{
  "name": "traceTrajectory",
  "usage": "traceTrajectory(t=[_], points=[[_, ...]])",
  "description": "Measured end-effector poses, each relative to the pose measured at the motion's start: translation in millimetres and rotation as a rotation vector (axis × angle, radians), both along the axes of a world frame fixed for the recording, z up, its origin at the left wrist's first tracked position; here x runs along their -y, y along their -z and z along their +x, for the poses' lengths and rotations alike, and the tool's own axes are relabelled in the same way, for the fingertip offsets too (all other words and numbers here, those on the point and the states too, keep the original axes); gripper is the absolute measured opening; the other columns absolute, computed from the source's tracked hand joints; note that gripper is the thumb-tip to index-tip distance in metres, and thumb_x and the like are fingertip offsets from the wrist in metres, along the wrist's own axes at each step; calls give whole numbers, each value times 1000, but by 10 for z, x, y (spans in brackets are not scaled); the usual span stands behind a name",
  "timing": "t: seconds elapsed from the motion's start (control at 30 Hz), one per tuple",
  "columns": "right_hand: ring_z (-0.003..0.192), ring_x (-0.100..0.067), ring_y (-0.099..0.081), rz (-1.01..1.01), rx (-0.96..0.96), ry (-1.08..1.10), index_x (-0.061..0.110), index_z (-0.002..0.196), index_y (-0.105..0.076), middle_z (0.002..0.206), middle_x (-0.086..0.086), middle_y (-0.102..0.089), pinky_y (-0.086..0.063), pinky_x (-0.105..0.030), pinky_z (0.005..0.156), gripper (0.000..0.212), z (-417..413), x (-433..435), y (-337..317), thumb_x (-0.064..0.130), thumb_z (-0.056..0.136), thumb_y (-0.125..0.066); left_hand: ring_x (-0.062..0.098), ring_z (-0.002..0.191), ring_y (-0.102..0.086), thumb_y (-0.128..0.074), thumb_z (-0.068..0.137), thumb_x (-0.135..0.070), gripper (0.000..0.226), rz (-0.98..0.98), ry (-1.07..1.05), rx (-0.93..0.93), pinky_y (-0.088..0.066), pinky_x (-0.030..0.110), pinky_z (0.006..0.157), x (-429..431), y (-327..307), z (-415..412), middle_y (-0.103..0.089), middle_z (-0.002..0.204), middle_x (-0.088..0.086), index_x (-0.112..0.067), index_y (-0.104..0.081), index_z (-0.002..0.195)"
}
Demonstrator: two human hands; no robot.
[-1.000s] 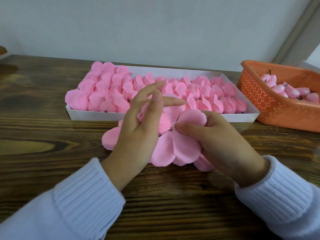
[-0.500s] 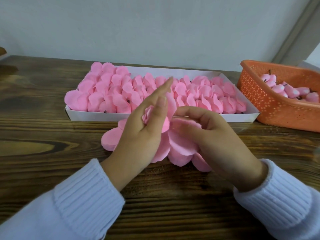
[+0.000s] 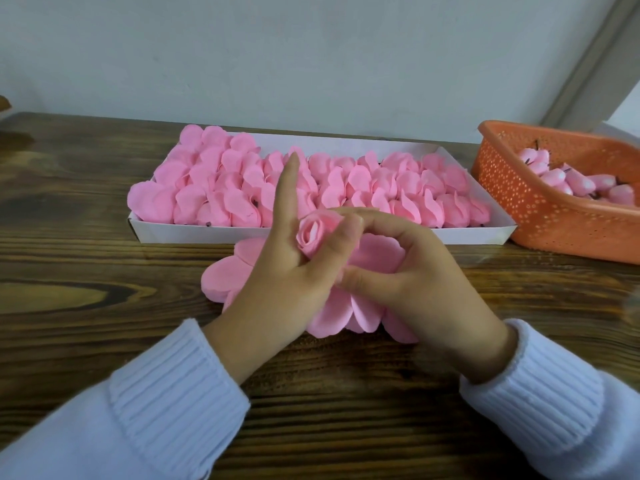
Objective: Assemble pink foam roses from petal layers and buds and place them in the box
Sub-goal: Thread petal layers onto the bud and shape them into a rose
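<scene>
A pink foam bud (image 3: 313,235) is pinched between thumb and middle finger of my left hand (image 3: 284,285), whose index finger points up. My right hand (image 3: 408,278) curls around the pink petal layer (image 3: 375,254) beside the bud, thumb and fingers gripping it. More flat petal layers (image 3: 225,278) lie stacked on the table under both hands. Behind them the white box (image 3: 194,233) is packed with several finished pink roses (image 3: 346,185).
An orange perforated basket (image 3: 540,209) at the right holds several pink buds (image 3: 568,180) with dark stems. The wooden table (image 3: 86,271) runs to a pale wall at the back. White knitted sleeves cover both wrists.
Both hands rose slightly toward the box. The right hand folded the petal layer up against the bud, and the bud's spiral top now shows between my left fingers.
</scene>
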State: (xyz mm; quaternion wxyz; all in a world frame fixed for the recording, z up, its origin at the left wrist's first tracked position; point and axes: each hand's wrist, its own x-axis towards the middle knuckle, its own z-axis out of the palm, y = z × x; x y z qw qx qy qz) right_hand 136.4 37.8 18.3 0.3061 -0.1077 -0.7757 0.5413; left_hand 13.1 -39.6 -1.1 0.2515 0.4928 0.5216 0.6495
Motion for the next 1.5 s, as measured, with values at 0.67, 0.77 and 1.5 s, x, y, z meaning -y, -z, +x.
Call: traceTrajectory(t=[0.67,0.77,1.5], points=[[110,-15,-61,-91,129,-255,-10,112,-62,119,-10,-64,-45,-23,95,36,46,-156,-57,-5,77,-67,-5,108,-57,-57,83,-31,30,-71,577,-99,-44,9,89,63,-189,-51,-61,111,-10,-28,-63,112],[110,-10,-61,-64,131,-245,-8,111,-63,117,0,-65,-45,-20,93,34,56,-153,-66,-4,78,-67,-3,106,-58,-58,82,-32,33,-63,547,-95,-45,10,86,69,-182,-30,-61,111,-7,-23,-59,114],[62,-2,-48,187,54,215,-3,78,-68,62,-7,-57,-41,-17,56,24,50,-163,31,13,93,-60,-13,62,-40,-54,87,-51,34,-72,108,63,-42,33,91,58,-133,21,-64,102,-25,-37,-55,118]])
